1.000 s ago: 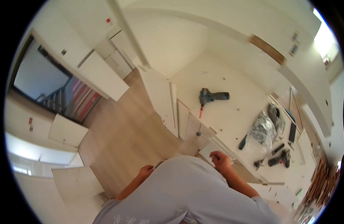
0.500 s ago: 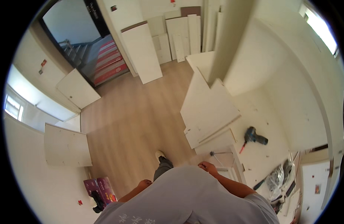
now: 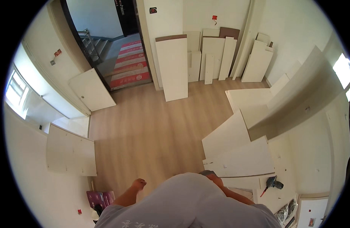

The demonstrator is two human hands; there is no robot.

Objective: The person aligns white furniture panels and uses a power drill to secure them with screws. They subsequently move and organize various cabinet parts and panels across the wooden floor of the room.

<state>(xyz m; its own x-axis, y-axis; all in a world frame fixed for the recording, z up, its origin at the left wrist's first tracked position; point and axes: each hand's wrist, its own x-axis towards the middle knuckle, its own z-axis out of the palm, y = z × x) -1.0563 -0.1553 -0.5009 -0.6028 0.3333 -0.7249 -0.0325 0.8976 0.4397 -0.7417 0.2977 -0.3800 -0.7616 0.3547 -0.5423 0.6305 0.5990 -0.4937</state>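
Observation:
My left hand (image 3: 139, 184) hangs over the wood floor, fingers loosely curled, with nothing visible in it. On the other side, my right hand (image 3: 217, 181) is low beside my belly, next to the near edge of the white boards (image 3: 239, 157). Its fingers are mostly hidden, so I cannot see whether it holds anything. A patch of dark grey trouser leg (image 3: 208, 173) shows by it. The cordless drill (image 3: 274, 183), with a red bit, lies on a white panel to the right of the boards.
Several white panels (image 3: 177, 68) lean on the far wall beside an open doorway (image 3: 125, 45). Another board (image 3: 70, 150) stands at the left wall, near a purple box (image 3: 103, 199). A tall curved-looking panel (image 3: 300, 98) rises on the right. Plastic wrapping (image 3: 287, 212) lies at lower right.
The view has tilted up and turned right, so the far-wall panels show more fully. My left hand has moved slightly up and left; my right hand has become more hidden.

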